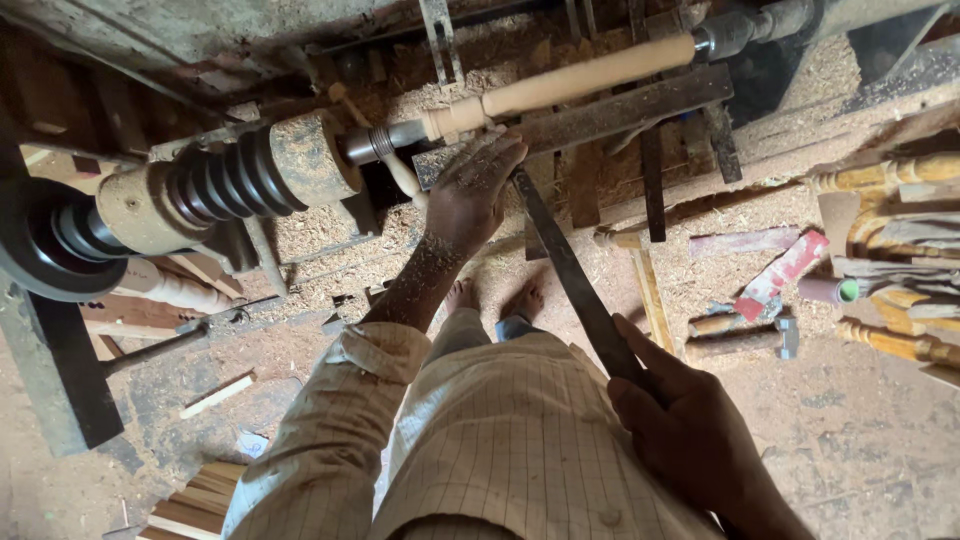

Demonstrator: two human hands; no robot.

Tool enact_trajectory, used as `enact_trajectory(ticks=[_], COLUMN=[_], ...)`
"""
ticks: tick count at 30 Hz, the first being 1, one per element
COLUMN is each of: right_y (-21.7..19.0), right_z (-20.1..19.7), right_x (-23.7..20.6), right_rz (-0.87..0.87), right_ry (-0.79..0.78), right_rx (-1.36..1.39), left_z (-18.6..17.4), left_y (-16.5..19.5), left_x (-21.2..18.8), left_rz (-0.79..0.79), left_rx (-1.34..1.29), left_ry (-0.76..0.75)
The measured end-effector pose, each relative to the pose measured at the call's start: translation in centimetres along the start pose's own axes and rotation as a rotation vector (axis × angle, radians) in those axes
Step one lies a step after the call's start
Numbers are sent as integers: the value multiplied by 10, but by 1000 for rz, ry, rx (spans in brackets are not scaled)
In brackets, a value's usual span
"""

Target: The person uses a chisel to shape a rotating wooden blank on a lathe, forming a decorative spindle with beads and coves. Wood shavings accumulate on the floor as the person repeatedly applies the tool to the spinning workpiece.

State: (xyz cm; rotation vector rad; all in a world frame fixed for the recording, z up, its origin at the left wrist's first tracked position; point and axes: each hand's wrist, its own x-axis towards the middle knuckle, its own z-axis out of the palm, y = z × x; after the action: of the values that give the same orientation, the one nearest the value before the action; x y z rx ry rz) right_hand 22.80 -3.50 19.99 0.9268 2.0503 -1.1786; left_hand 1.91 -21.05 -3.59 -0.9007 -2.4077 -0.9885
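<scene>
— Well, see the long pale wooden stick point(590, 75) on the lathe point(230, 185)? It lies across the top, held at both ends.

— What is the left hand point(475, 190) doing?

— It lies flat on the metal rest bar point(620, 108), just below the stick, fingers together and pressing down on the tip of a long dark chisel point(570, 270). Sawdust sticks all over it.

— And the right hand point(680, 420)?

— It is wrapped tight around the low end of the chisel, near the person's checked shirt point(500, 440).

— What else is around?

— Sawdust covers the floor point(880, 420). Turned wooden legs point(890, 180) lie piled at the right edge, and a hammer point(745, 340) rests beside them. Bare feet point(495, 298) stand below the lathe.
</scene>
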Motion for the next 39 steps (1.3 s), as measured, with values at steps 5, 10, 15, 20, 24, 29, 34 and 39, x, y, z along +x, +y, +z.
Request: enact_trajectory(ticks=[5, 10, 15, 20, 24, 29, 34, 39], right_y=[-6, -6, -12, -20, -25, -29, -33, -34], right_z=[13, 30, 46, 58, 66, 74, 76, 78], right_x=[-11, -22, -25, -30, -32, -32, -35, -35], right_rz=[32, 83, 119, 96, 135, 108, 85, 175], right_ry=[30, 39, 67, 108, 112, 136, 143, 130], right_rx=[-58, 0, 7, -15, -20, -49, -30, -23], left_z=[-8, -21, -10, -10, -17, -20, -18, -19], left_y=[5, -8, -16, -18, -17, -14, -15, -16], left_x=[4, 0, -1, -6, -5, -1, 1, 0], left_rz=[-54, 124, 112, 90, 84, 82, 77, 66], left_rx=[-125, -91, -153, -98, -86, -69, -107, -116], left_ry=[-57, -4, 16, -48, -55, -49, -42, -37])
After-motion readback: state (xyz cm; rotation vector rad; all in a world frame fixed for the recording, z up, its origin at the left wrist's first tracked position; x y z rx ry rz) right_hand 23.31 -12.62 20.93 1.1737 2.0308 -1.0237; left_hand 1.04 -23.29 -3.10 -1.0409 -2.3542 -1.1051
